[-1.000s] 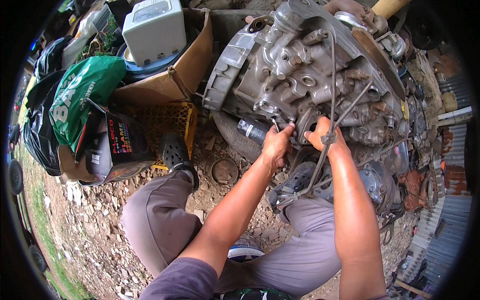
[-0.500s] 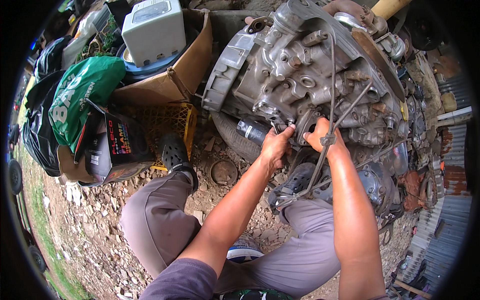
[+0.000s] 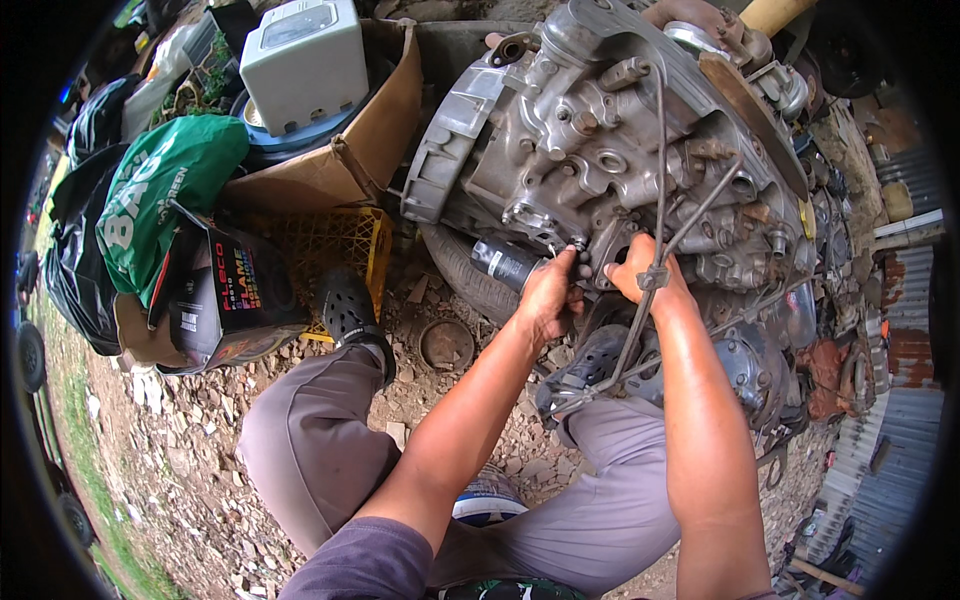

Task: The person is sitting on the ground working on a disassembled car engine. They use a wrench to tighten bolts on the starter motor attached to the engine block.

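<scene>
A large grey metal gearbox housing (image 3: 560, 130), greasy and studded with bolts, lies in front of me. At its lower edge my left hand (image 3: 548, 298) is closed, its thumb and fingertips pressed against a small fitting; what they pinch is hidden. Just left of those fingers is a black cylinder (image 3: 500, 261) with a printed label. My right hand (image 3: 640, 274) grips the edge of a metal flange (image 3: 608, 245) with a hole in it, thumb on the near side. Whether the flange is fastened to the housing I cannot tell. Crossing metal rods (image 3: 664, 190) pass over my right wrist.
A tyre (image 3: 465, 275) lies under the housing. To the left are a cardboard box (image 3: 385, 130) with a white plastic container (image 3: 305, 70), a yellow crate (image 3: 375, 250) and a green bag (image 3: 165, 180). A round dish (image 3: 447, 344) sits on stony ground. Corrugated metal sheets (image 3: 880, 450) stand right.
My left thumb has shifted slightly up and left over the small fitting, and the left hand has turned a little. My right hand stays at the flange.
</scene>
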`<action>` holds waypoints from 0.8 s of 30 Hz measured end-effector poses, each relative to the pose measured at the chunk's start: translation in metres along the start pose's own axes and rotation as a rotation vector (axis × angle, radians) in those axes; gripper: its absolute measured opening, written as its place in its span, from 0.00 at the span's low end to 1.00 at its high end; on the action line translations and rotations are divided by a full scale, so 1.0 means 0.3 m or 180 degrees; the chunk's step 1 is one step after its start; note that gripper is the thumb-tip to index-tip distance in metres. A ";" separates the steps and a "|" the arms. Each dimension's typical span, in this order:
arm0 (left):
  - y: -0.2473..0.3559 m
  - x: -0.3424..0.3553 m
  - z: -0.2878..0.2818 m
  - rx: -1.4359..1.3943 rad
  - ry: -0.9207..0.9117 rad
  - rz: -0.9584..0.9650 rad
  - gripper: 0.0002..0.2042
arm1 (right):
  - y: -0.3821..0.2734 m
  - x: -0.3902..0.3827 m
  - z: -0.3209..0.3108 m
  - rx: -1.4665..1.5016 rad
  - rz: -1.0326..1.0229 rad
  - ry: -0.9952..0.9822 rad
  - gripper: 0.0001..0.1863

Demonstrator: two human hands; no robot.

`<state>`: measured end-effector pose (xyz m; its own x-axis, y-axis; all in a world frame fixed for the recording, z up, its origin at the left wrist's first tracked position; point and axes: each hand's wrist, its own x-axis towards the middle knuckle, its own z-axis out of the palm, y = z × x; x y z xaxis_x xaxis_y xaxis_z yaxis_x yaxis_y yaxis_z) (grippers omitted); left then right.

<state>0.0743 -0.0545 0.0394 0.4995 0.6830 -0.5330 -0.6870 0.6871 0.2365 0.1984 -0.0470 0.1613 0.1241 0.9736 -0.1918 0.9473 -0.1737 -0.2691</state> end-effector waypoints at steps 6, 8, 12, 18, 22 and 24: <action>-0.007 -0.012 0.062 0.0587 0.0574 0.0731 0.11 | -0.012 -0.002 -0.009 -0.0018 0.0137 -0.0055 0.17; 0.005 -0.021 0.050 0.0272 0.0365 0.0273 0.10 | -0.014 -0.004 -0.016 -0.0049 0.0183 -0.0109 0.18; -0.001 -0.022 0.027 0.0160 0.0159 0.0172 0.10 | -0.007 0.000 0.000 -0.0113 0.0023 -0.0001 0.18; 0.004 -0.007 0.042 0.0587 0.0438 0.0352 0.11 | -0.016 -0.004 -0.014 -0.0095 0.0070 -0.0061 0.18; 0.001 -0.002 0.024 0.0141 0.0295 0.0154 0.10 | -0.010 0.001 -0.010 -0.0054 0.0093 -0.0077 0.18; -0.002 0.003 0.023 0.0355 0.0329 0.0273 0.11 | -0.014 0.001 -0.011 -0.0055 0.0091 -0.0084 0.17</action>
<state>0.0786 -0.0526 0.0444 0.3805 0.7151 -0.5864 -0.6591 0.6545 0.3705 0.1955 -0.0454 0.1653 0.1437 0.9639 -0.2242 0.9485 -0.1987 -0.2467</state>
